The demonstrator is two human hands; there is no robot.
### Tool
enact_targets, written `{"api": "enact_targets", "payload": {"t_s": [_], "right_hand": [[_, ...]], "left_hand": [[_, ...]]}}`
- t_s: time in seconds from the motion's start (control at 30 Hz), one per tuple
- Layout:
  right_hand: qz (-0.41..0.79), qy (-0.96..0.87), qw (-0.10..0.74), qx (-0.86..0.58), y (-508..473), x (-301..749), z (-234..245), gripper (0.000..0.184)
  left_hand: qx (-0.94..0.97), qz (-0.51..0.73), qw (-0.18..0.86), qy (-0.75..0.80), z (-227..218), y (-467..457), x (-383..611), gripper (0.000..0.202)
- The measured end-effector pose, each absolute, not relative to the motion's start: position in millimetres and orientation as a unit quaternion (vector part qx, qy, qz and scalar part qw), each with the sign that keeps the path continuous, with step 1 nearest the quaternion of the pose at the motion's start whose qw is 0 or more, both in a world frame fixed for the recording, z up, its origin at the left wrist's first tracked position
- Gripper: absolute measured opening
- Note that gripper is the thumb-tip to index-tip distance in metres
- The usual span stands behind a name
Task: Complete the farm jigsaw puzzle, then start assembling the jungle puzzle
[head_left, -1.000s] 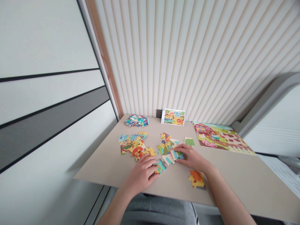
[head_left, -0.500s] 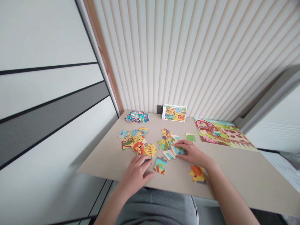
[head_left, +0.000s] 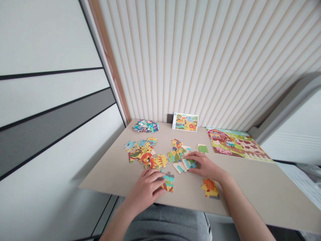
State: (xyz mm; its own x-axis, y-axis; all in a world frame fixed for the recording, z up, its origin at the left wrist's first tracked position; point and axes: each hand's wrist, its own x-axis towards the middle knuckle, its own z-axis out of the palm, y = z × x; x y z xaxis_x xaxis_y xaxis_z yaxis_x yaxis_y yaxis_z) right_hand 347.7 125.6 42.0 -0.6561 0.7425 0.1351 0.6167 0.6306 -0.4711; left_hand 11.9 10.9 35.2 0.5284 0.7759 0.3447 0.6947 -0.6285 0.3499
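Observation:
My left hand (head_left: 146, 187) rests near the table's front edge, fingers and thumb closed on the left side of a turquoise, green and red puzzle piece (head_left: 170, 182). My right hand (head_left: 205, 165) pinches a blue-and-cream puzzle piece (head_left: 187, 164) between thumb and fingers. Against that piece lies another cream-and-blue piece (head_left: 179, 167). Just behind are a few coloured pieces (head_left: 175, 154), including one with a small lion. An orange-and-yellow piece (head_left: 210, 188) lies by my right forearm. To the left spreads a heap of yellow, red and blue pieces (head_left: 146, 155).
A picture card (head_left: 185, 122) of animals leans at the back against the ribbed wall (head_left: 175, 60). A pile of teal and purple pieces (head_left: 145, 126) sits back left. One green piece (head_left: 202, 148) lies beyond my right hand. An assembled farm puzzle (head_left: 235, 144) occupies the back right.
The turquoise, green and red piece has turned and shifted slightly left and toward me, now against my left fingers. My right hand keeps its pinch, nearly still. The view tilts slightly.

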Motion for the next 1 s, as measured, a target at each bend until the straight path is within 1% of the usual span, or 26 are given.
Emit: {"api": "enact_targets", "payload": {"t_s": [0.17, 0.4, 0.53, 0.73, 0.87, 0.93, 1.0], "right_hand": [[0.206, -0.888, 0.150, -0.383, 119.9, 343.6, 48.3, 0.057], [0.219, -0.886, 0.169, -0.373, 113.0, 338.3, 56.4, 0.056], [0.241, -0.866, 0.189, -0.396, 114.0, 355.8, 64.8, 0.056], [0.201, -0.837, 0.218, -0.461, 121.8, 382.3, 61.8, 0.051], [0.192, -0.848, 0.244, -0.429, 117.2, 361.8, 61.5, 0.054], [0.198, -0.866, 0.228, -0.399, 111.5, 342.7, 61.5, 0.056], [0.187, -0.885, 0.185, -0.385, 105.9, 324.5, 58.5, 0.062]], "left_hand": [[0.870, 0.255, 0.082, 0.413, 30.4, 6.7, 4.1, 0.016], [0.868, 0.246, 0.074, 0.424, 32.8, 3.7, 7.1, 0.027], [0.869, 0.238, 0.072, 0.428, 30.8, 3.4, 7.5, 0.027], [0.870, 0.238, 0.070, 0.425, 30.7, 3.8, 7.6, 0.028], [0.869, 0.240, 0.076, 0.425, 32.1, 3.4, 8.1, 0.030], [0.870, 0.239, 0.079, 0.424, 32.6, 3.1, 8.2, 0.029], [0.869, 0.241, 0.078, 0.425, 33.1, 2.8, 8.4, 0.030]]}}
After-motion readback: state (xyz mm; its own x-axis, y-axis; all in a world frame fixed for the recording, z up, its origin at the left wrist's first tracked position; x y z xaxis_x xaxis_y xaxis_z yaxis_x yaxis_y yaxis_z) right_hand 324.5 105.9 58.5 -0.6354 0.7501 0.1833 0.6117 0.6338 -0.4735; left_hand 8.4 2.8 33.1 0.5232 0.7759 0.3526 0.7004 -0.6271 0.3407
